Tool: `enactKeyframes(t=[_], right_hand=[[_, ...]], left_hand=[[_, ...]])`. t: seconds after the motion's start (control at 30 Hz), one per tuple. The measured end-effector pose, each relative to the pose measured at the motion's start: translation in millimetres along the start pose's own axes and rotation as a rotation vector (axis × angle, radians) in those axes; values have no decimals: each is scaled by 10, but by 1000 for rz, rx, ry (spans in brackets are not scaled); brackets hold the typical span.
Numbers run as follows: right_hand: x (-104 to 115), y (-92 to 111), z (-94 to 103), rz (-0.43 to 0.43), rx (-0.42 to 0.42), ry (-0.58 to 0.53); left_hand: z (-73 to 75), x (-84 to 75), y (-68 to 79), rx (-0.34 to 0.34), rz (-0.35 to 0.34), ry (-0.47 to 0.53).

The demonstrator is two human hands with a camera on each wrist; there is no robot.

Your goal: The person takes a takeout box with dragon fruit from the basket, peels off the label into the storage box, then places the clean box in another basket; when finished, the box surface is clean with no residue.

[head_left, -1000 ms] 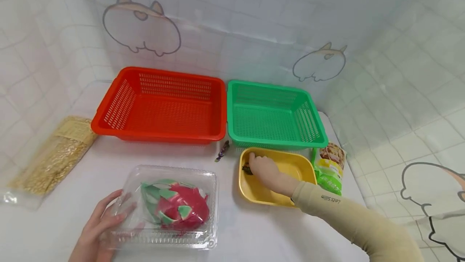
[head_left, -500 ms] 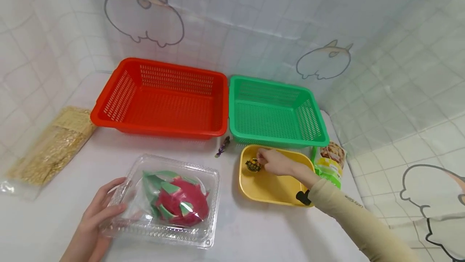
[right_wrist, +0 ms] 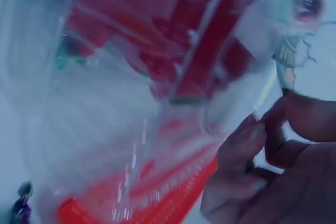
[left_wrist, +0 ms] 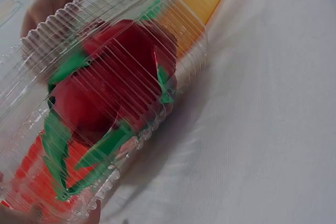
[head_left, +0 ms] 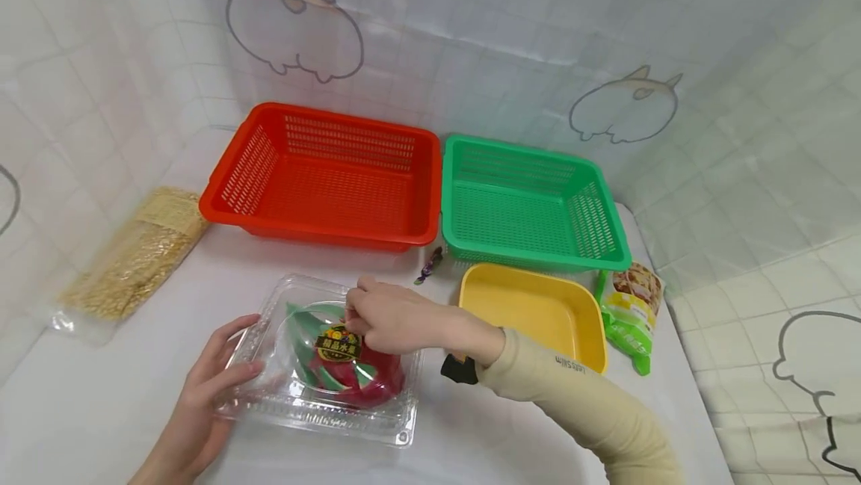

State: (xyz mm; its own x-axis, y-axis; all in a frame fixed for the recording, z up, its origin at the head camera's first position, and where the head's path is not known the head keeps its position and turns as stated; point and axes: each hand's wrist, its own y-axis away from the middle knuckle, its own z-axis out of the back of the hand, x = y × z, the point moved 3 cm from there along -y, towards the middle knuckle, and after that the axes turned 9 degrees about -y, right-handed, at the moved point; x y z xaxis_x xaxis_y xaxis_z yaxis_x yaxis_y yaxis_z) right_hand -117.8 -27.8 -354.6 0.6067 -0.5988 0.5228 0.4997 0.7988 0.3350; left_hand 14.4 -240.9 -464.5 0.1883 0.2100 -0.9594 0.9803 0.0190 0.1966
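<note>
A clear plastic fruit box [head_left: 316, 409] lies tilted on the white table with a red dragon fruit [left_wrist: 115, 77] with green scales inside. My left hand [head_left: 215, 380] grips the box by its left edge, thumb over the lid. Above the lid, my right hand [head_left: 400, 317] pinches a round black-and-gold sticker [head_left: 338, 344] at its right side. Whether the sticker touches the lid I cannot tell. Close up in the right wrist view, the thumb and fingers [right_wrist: 241, 156] meet at the sticker's edge, blurred.
A red basket [head_left: 336, 197] and a green basket [head_left: 518, 216] stand at the back. In front of the green one sits a yellow basin [head_left: 538, 306]. A wrapped candy [head_left: 428, 266], a grain bag [head_left: 137, 253] and a green snack bag [head_left: 632, 313] lie around them.
My right hand has lifted the sticker out of the yellow basin and moved left with it to above the box. My left hand stays on the box, which is now more tilted.
</note>
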Motion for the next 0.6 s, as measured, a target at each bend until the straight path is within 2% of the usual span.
enactKeyframes(t=[0.07,0.13,0.27,0.37,0.47,0.53,0.6], right_hand=[[17,-54,-71,-36,-39,77],[23,-47,-133,-52,-113,116],[90,16,-274,45,-232,70],[98,74,-381,94,-261,18],[26,178,-432,45,-280,-22],[-50,277,-433,8,-280,-66],[-139,389,-392,-18,-287,-90]], left_hand=[[-46,4,18,-3,4,-3],[-76,3,43,-3,-1,-4],[-93,-10,103,-14,-50,4],[-111,2,138,-20,-103,37],[-138,47,173,-18,-134,72],[-130,90,209,-17,-129,90],[-61,136,261,-11,-113,134]])
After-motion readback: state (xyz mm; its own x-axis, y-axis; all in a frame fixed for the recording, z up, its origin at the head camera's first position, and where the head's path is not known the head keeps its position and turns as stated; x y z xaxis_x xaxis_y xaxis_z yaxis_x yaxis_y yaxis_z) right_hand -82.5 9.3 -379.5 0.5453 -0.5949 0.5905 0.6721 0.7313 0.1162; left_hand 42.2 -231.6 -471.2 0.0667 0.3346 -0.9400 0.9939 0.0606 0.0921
